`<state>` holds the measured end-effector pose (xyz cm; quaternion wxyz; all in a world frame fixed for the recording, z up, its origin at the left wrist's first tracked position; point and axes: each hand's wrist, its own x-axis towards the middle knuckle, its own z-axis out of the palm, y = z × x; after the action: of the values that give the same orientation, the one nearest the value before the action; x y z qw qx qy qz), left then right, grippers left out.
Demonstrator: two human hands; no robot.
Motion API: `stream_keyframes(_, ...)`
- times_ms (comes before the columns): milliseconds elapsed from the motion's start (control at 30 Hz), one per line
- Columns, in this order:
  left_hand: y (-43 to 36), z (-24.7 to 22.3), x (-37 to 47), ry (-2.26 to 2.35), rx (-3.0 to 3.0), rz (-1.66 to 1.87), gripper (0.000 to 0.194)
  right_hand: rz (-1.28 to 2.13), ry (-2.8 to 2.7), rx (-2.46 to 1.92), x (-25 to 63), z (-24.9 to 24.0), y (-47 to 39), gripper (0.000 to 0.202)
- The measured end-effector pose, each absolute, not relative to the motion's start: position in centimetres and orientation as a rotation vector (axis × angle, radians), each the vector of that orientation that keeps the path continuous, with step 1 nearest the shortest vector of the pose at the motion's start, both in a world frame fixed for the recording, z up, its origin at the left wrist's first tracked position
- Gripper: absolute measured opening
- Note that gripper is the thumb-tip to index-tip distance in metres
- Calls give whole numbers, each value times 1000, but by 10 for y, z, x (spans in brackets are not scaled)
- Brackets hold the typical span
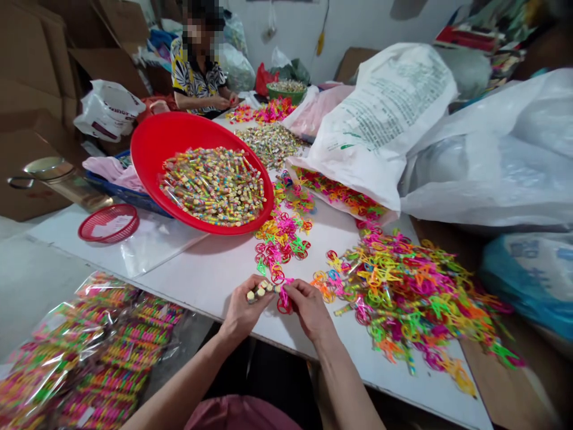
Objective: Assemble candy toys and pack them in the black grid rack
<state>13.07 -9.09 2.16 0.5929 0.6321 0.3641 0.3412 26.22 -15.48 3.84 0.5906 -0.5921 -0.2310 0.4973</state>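
Several small candy-filled tubes (261,291) are held in my left hand (244,307), its fingers closed round them near the table's front edge. My right hand (307,303) pinches a pink and red plastic piece (283,298), which meets the end of one tube between the two hands. Just beyond my hands lies a strip of loose colourful plastic pieces (286,236). A big pile of similar bright pieces (403,286), with some tubes among them, spreads to the right. A tilted red basin (152,149) full of tubes stands ahead on the left.
A white sack (376,119) spills plastic pieces at the back right. More tubes (271,143) lie behind the basin. A small red basket (108,224) and a clear pitcher (67,179) are at left. Packed bags (120,358) lie lower left. Another person (201,77) sits across the table.
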Motion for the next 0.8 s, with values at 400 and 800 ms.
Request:
stream_keyframes(400,-88,35,151,865,1133,733,20,-194,-1109,-2322,365,125,-208,22)
stream_keyframes(800,-72,35,159,798,837,685,25,153,-1483,-2140,353,25,-80,27)
